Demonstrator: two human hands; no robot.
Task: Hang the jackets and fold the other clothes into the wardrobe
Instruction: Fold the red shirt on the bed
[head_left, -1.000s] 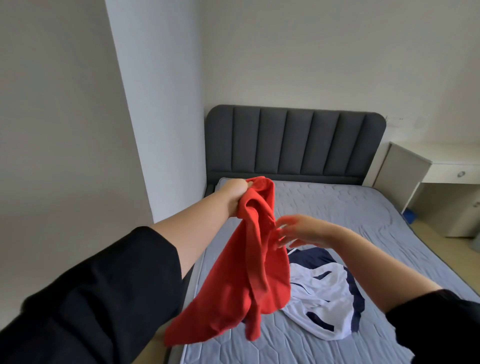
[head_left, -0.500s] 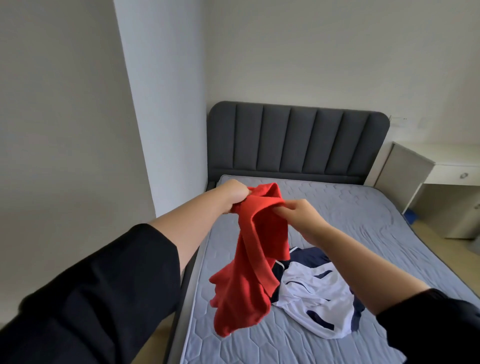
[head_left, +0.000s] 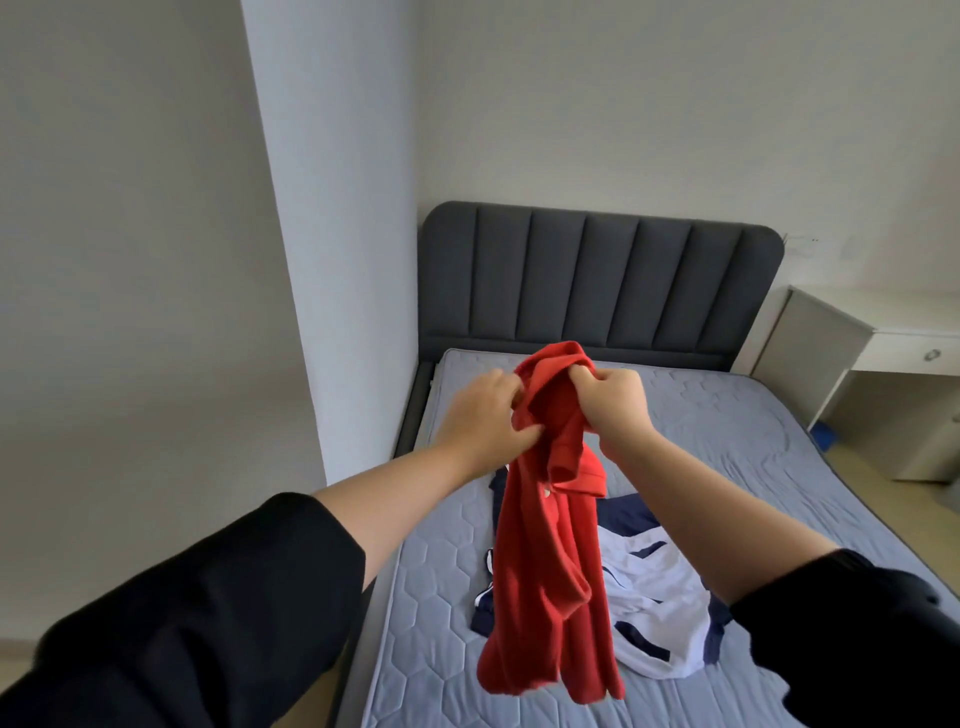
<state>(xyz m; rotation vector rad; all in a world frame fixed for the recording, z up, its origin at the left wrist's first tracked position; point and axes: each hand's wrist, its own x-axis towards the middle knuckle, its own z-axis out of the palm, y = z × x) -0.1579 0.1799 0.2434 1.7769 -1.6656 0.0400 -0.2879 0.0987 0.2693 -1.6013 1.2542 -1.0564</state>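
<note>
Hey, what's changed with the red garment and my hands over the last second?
The right hand, open beside the red garment a second ago, moved in and now grips its upper edge next to the left hand, which kept its hold. The garment now hangs straighter. The white and navy garment stayed on the mattress.

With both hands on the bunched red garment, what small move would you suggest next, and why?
Probably draw the left hand and right hand apart to spread the red garment open. They grip it close together at its top, so it hangs bunched over the mattress, too crumpled to fold.
</note>
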